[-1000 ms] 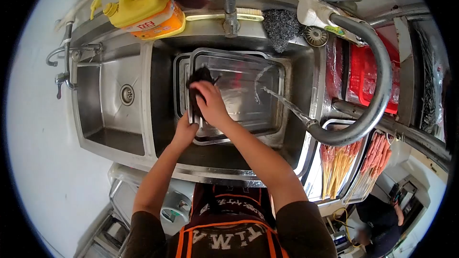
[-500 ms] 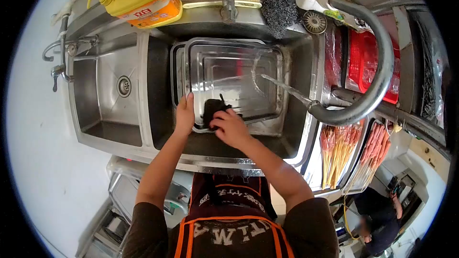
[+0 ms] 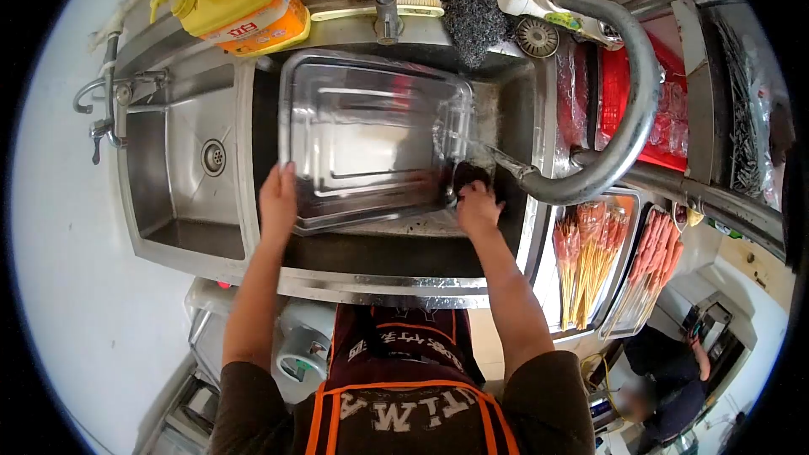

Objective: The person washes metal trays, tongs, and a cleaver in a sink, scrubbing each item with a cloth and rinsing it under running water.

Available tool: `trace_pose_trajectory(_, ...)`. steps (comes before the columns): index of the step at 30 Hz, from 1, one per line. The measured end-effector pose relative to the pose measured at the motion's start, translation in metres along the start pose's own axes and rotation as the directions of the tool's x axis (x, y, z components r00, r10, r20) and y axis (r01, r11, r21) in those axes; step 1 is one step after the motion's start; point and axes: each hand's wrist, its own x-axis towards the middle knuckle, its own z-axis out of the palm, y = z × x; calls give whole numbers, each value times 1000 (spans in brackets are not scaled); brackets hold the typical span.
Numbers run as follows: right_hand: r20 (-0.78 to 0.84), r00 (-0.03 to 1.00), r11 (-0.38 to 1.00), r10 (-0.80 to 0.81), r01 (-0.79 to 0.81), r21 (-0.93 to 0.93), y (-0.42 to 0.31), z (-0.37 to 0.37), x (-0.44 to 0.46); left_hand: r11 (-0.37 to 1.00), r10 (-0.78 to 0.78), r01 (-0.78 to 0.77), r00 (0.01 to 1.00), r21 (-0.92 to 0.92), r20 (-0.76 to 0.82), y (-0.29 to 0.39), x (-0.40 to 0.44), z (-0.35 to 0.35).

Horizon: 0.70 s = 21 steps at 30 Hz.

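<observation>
A shallow rectangular metal tray (image 3: 362, 152) lies in the large sink basin, slightly tilted, its inside wet and shiny. At its lower left corner, my left hand (image 3: 278, 200) grips the rim. My right hand (image 3: 480, 206) is closed on a dark cloth (image 3: 468, 175), pressed at the tray's right end near the lower corner. From a curved metal faucet (image 3: 539, 181) on the right, water runs onto that end of the tray. Part of the cloth is hidden under my fingers.
A second basin (image 3: 198, 194) adjoins on the left. Behind stand a yellow detergent jug (image 3: 244, 13), a long-handled brush (image 3: 362, 10) and a steel scourer (image 3: 476, 29). To the right are trays of skewers (image 3: 594, 261) and a red basket (image 3: 640, 101). Another person (image 3: 670, 371) is at lower right.
The tray has shifted left in the basin with my left hand on its rim. My right hand has carried the cloth from the tray's lower left across to its right end.
</observation>
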Motion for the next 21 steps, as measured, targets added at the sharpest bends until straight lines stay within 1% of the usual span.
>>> trace_pose_trajectory(1,-7,1000,990,29,-30,-136,1,-6,5,1000,-15,15,1000,0,-18,15,-1,-15)
trace_pose_trajectory(2,-6,1000,991,21,-22,-135,4,-6,12,1000,-30,30,999,0,-39,24,-2,-27)
trace_pose_trajectory(3,-184,982,980,-50,84,182,10,-2,24,1000,-30,30,998,-1,-47,13,3,-36)
trace_pose_trajectory(4,-370,927,860,-60,236,452,16,1,37,1000,1,-2,999,-22,-40,-5,12,-45)
trace_pose_trajectory(5,-304,951,633,-47,264,728,17,7,52,998,30,-32,999,-46,-34,-15,17,-49)
trace_pose_trajectory(6,-237,971,329,-34,234,915,13,3,61,998,28,-30,999,-52,-42,-11,14,-47)
trace_pose_trajectory(7,-64,998,212,-5,64,975,10,0,68,996,-47,46,999,-81,-14,-5,10,-43)
trace_pose_trajectory(8,112,994,90,-4,-111,990,1,-14,68,987,-121,121,993,-108,8,-2,10,-45)
trace_pose_trajectory(9,53,998,33,-30,-52,998,-1,-30,60,964,-120,125,992,-234,32,-25,16,-40)
trace_pose_trajectory(10,-10,997,-30,-70,8,1000,31,6,86,980,-144,151,988,-128,63,-49,23,-40)
trace_pose_trajectory(12,-56,998,-44,-33,55,998,35,-10,74,959,-101,93,995,-266,-15,-53,17,-15)
trace_pose_trajectory(13,-77,997,-77,21,78,994,34,-22,61,944,-152,153,988,-292,26,-57,17,-6)
trace_pose_trajectory(14,-96,993,-110,76,104,988,19,-56,35,925,-201,212,977,-314,69,-66,18,3)
trace_pose_trajectory(15,-159,982,-62,102,166,984,10,-80,17,932,-171,181,983,-313,59,-84,22,16)
trace_pose_trajectory(16,-158,983,-52,92,163,985,16,-78,15,921,-223,236,972,-310,78,-96,25,29)
trace_pose_trajectory(18,-327,923,124,200,308,943,28,-79,12,906,-327,364,926,-216,190,-112,33,51)
trace_pose_trajectory(19,-330,924,132,192,309,942,31,-82,6,941,-309,330,931,-83,196,-115,34,59)
trace_pose_trajectory(20,-346,919,223,187,303,926,26,-97,-7,957,-292,287,934,52,206,-113,33,67)
trace_pose_trajectory(21,-363,913,312,185,296,903,21,-112,-20,951,-299,309,926,-7,228,-102,29,72)
